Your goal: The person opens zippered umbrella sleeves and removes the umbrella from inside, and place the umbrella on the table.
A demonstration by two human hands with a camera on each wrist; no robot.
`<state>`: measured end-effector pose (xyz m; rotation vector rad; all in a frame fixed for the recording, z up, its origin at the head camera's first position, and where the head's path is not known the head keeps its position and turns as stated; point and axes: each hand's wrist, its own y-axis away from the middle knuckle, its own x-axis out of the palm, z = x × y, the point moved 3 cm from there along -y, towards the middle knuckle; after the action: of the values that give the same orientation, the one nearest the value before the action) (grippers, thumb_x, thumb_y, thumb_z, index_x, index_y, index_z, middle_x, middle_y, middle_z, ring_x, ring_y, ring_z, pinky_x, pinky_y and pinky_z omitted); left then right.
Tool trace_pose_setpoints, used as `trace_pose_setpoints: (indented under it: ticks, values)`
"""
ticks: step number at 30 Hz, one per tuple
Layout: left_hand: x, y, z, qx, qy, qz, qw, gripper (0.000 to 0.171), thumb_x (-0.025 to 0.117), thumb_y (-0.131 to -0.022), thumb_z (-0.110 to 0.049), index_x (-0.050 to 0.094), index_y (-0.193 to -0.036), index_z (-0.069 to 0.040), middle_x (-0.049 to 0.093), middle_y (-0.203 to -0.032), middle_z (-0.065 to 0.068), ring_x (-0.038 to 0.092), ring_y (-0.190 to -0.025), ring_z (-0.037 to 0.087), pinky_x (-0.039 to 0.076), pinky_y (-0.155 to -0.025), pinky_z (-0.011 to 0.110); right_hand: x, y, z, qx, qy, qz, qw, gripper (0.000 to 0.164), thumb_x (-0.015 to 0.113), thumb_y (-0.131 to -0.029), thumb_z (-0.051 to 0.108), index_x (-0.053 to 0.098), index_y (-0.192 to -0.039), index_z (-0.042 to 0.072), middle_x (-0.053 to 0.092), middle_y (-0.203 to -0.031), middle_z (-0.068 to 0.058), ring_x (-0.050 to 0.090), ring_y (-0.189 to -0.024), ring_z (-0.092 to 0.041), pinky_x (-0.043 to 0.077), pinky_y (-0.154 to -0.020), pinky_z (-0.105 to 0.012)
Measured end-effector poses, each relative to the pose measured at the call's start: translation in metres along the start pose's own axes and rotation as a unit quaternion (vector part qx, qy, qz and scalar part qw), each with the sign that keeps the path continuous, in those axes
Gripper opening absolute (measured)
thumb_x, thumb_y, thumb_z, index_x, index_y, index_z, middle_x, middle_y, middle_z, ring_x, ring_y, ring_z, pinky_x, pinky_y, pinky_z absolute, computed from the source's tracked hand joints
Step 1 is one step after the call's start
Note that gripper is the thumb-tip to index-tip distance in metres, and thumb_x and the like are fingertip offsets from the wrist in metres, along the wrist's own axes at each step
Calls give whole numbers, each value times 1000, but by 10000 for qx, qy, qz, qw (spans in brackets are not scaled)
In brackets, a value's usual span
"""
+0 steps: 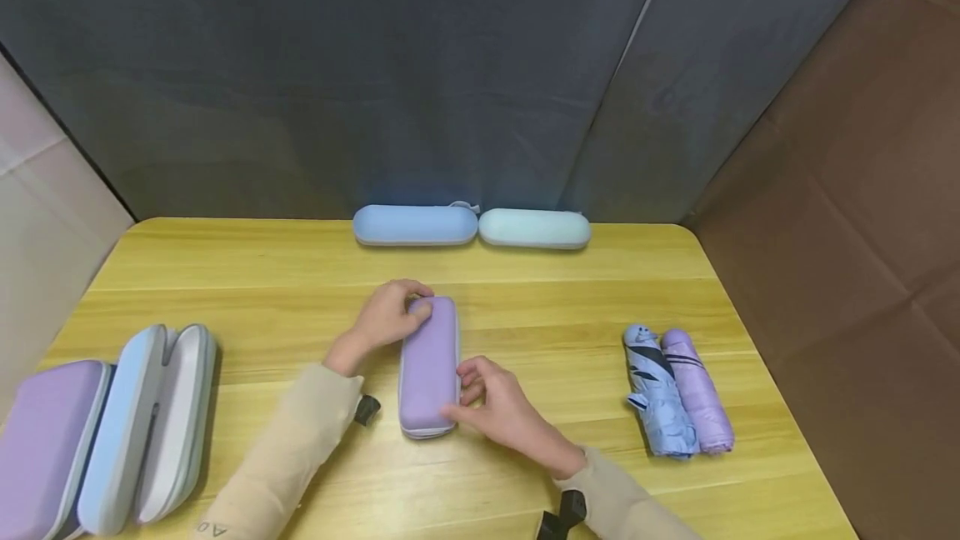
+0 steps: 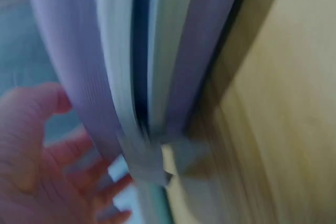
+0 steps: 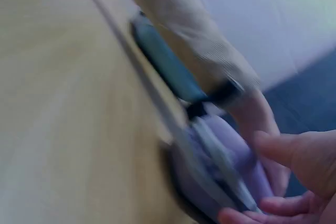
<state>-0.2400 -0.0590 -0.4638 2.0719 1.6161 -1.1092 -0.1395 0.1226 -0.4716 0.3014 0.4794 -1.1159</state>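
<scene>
A slim purple zip case (image 1: 429,373) lies lengthwise in the middle of the table. At its far end my left hand (image 1: 390,315) holds it, thumb on the lid and fingers bent around the end. My right hand (image 1: 501,407) is at the near right side, its thumb by the lid's edge and its fingers loosely bent. Blurred in the left wrist view, the purple case (image 2: 79,61) has a dark gap between its pale zip bands. The right wrist view shows thumb and fingers of the right hand (image 3: 310,171) apart, close to that seam.
A light blue case (image 1: 415,226) and a mint case (image 1: 535,228) lie along the back edge. At left are a larger purple case (image 1: 45,448), a light blue shell (image 1: 123,432) and a pale-lined mint shell (image 1: 176,423). Folded blue (image 1: 660,398) and purple (image 1: 699,394) umbrellas lie at right.
</scene>
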Motion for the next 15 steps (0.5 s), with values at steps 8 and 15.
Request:
trace_pose_setpoints:
  ticks: [8, 15]
  values:
    - [19, 28, -48, -1603, -2272, 49, 9606, 105, 65, -67, -69, 39, -129, 11, 49, -116, 30, 54, -95, 43, 51, -63, 52, -27, -18, -2, -541, 347, -775, 9949, 15, 52, -89, -1, 61, -100, -7, 64, -82, -13, 62, -67, -22, 49, -57, -21]
    - [24, 36, -49, -1899, -1523, 83, 9699, 112, 78, -62, -50, 25, -138, 12, 39, -123, 33, 56, -87, 44, 52, -57, 48, -23, -27, -2, -684, 537, -846, 9926, 15, 57, -84, -4, 62, -97, -7, 64, -84, -12, 61, -74, -22, 52, -66, -24]
